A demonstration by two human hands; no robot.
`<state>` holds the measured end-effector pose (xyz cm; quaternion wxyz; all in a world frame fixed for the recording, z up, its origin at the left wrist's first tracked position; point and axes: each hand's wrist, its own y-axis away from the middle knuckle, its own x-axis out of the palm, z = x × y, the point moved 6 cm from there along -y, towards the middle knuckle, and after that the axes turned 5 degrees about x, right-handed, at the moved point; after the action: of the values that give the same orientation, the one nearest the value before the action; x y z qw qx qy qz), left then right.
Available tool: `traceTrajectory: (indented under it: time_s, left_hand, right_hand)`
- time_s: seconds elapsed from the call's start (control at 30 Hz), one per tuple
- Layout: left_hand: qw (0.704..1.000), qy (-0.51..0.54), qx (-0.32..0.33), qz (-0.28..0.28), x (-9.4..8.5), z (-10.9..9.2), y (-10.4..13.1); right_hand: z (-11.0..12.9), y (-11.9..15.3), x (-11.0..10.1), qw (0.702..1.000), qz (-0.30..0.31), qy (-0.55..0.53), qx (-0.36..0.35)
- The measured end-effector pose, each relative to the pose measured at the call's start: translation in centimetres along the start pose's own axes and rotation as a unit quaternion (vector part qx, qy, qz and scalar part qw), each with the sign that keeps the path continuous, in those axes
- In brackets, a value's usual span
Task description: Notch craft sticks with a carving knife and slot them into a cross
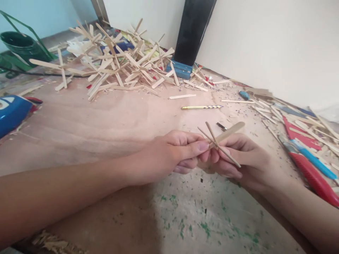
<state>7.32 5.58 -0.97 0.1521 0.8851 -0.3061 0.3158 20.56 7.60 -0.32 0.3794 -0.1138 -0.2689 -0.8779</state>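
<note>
Both hands meet over the front of the wooden table and hold one small assembly of crossed popsicle sticks (230, 132). My left hand (182, 151) is closed, its thumb pressing the near end where the sticks cross. My right hand (238, 155) is also closed, with its fingers around the lower side of the same sticks. A broad stick points up to the right, while thinner-looking ones cross it at a slant. How they are joined is hidden by the fingers. Just behind the right hand lies a small dark-tipped object (221, 126), partly covered.
A heap of crossed popsicle sticks (132, 67) lies at the back. A yellow pencil (202, 107) rests mid-table. To the right are a red-handled tool (312, 173), a blue-handled tool (315, 158) and loose sticks. A blue object (13, 113) stands left; a green container (21, 46) is behind.
</note>
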Motion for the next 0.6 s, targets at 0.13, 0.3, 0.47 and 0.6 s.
traceTrajectory:
  time_s: [0.13, 0.3, 0.47, 0.6]
  left_hand:
    - [1.0, 0.01, 0.004, 0.008, 0.1, 0.1, 0.0]
    - [0.999, -0.03, 0.026, -0.017, -0.3, 0.1, 0.0]
    - [0.988, -0.135, 0.027, -0.072, -0.9, 0.1, 0.2]
    - [0.999, -0.03, 0.02, -0.03, -0.2, 0.3, 0.0]
  right_hand:
    - [-0.1, 0.1, 0.1, 0.999, 0.009, -0.014, 0.042]
    - [-0.2, 1.0, -0.9, 0.997, -0.064, 0.025, -0.026]
    - [-0.2, 1.1, -0.3, 0.997, -0.066, 0.019, -0.044]
    - [-0.2, 0.6, -0.1, 1.0, -0.027, -0.008, -0.01]
